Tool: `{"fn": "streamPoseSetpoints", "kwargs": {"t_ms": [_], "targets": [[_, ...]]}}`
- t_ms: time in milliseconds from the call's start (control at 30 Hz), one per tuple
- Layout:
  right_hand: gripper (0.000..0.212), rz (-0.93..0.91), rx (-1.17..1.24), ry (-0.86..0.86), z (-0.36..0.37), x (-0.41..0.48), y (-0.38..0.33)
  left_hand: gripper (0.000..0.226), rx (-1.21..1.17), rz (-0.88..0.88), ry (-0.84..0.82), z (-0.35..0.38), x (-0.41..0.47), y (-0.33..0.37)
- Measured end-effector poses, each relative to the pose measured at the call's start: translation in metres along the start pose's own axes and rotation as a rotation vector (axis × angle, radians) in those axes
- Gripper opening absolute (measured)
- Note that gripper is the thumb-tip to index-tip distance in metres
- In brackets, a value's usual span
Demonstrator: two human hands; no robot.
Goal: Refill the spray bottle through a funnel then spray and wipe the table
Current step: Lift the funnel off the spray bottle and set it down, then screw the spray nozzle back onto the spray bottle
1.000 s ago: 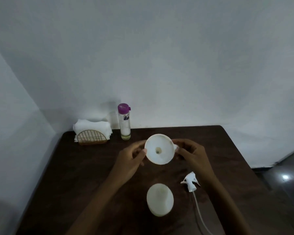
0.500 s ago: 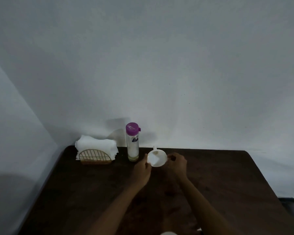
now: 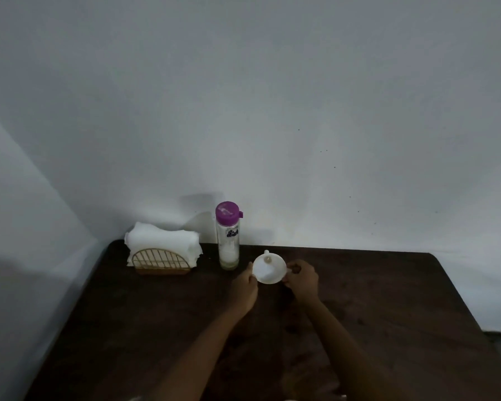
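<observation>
A white plastic funnel (image 3: 269, 269) is held over the far middle of the dark wooden table (image 3: 388, 299), its wide mouth tilted toward me. My left hand (image 3: 245, 287) grips its left rim and my right hand (image 3: 301, 280) pinches the tab on its right rim. A clear bottle with a purple cap (image 3: 228, 235), holding a little liquid at the bottom, stands just left of the funnel near the wall. The white spray bottle and its trigger head are out of sight below the frame.
A gold wire holder full of white napkins (image 3: 163, 250) sits at the table's far left corner. White walls close off the back and left sides. The table's right edge runs diagonally toward me.
The view has tilted up, so the spray bottle and trigger head dropped out of sight. Both hands carried the funnel farther out, close to the purple-capped bottle.
</observation>
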State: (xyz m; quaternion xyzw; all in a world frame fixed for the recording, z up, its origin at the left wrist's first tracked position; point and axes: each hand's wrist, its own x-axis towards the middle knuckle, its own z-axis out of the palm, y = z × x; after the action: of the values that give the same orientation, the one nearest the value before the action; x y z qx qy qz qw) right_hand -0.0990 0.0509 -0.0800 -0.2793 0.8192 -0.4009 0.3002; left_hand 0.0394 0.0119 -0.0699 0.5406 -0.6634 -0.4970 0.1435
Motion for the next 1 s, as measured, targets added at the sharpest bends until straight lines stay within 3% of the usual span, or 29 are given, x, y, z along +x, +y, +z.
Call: {"fn": "streamPoseSetpoints", "kwargs": {"t_ms": [233,433,567,767,900,1000], "targets": [[0.037,0.010,0.059,-0.003,-0.025,-0.013,0.004,0.047,-0.146,-0.091,-0.006,-0.011,-0.020,-0.010],[0.018,0.020,0.166,-0.131,-0.078,-0.069,0.015,0.028,-0.206,-0.033,-0.121,-0.011,-0.081,-0.011],[0.012,-0.005,0.111,-0.098,-0.106,-0.108,0.042,0.026,-0.237,0.064,-0.249,0.002,-0.132,-0.007],[0.016,0.091,-0.028,0.136,-0.140,-0.151,0.098,0.027,-0.251,0.161,-0.315,0.016,-0.193,-0.003],[0.018,0.166,-0.283,0.046,-0.140,-0.165,0.118,0.029,-0.247,0.184,-0.294,0.019,-0.212,-0.002],[0.035,0.120,-0.387,0.034,-0.129,-0.176,0.118,0.030,-0.236,0.201,-0.273,0.020,-0.222,-0.002]]}}
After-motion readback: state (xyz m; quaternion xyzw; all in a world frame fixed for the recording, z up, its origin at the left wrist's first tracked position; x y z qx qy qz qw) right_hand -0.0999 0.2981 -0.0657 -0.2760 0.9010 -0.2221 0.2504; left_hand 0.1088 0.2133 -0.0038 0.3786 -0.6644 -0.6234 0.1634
